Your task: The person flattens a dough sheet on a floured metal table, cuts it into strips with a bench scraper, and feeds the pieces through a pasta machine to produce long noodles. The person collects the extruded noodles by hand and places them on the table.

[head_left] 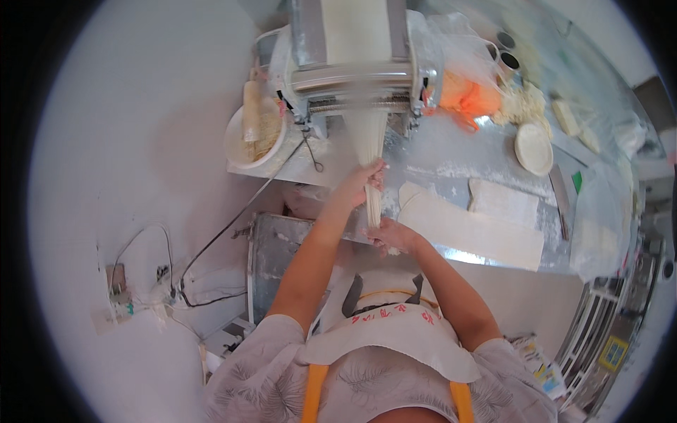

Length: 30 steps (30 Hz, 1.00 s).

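A bundle of fresh noodles (374,203) hangs down from the rollers of a noodle machine (352,77) at the top centre. Just below the rollers, my left hand (367,182) is wrapped round the strands. My right hand (391,235) grips the same bundle lower down, near the table's front edge, and a short end shows below it. Above the rollers, a pale dough sheet (356,32) runs down into the machine. To the right of my hands lies a flat, floured dough sheet (472,229).
A white bowl (236,144) holding a rolling pin (251,113) and noodles stands left of the machine. On the metal table (437,151) are another dough piece (504,203), an oval dough lump (534,149), a knife (560,201) and an orange bag (469,95). A black cable (233,218) runs at left.
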Each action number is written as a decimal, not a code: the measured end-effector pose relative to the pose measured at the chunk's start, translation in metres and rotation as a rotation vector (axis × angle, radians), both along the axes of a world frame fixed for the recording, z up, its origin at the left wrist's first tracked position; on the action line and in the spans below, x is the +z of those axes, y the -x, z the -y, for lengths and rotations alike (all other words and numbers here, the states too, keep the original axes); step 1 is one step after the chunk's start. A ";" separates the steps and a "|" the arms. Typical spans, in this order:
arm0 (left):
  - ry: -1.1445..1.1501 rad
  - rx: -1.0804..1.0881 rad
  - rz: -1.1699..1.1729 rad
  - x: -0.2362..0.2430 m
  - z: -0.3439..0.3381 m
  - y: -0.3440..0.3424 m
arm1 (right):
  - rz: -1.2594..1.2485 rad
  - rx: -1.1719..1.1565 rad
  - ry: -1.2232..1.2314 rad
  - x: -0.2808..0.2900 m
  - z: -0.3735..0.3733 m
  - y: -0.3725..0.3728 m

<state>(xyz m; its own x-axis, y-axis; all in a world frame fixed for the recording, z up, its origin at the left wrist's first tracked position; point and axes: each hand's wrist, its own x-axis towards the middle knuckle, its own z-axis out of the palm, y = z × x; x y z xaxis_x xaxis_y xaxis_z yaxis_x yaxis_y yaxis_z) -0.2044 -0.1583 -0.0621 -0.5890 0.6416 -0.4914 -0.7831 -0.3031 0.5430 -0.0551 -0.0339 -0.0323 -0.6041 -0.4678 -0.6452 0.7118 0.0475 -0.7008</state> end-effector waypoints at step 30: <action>-0.167 0.077 0.298 -0.002 0.030 -0.070 | -0.021 -0.037 -0.203 0.075 -0.007 -0.029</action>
<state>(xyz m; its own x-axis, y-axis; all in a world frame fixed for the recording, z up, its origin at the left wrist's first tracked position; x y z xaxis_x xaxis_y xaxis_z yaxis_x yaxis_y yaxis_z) -0.1348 -0.1884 -0.0639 -0.4852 0.6866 -0.5414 -0.8712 -0.4328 0.2318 -0.0258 -0.0272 0.0427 -0.6330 -0.3064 -0.7110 0.7009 0.1633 -0.6944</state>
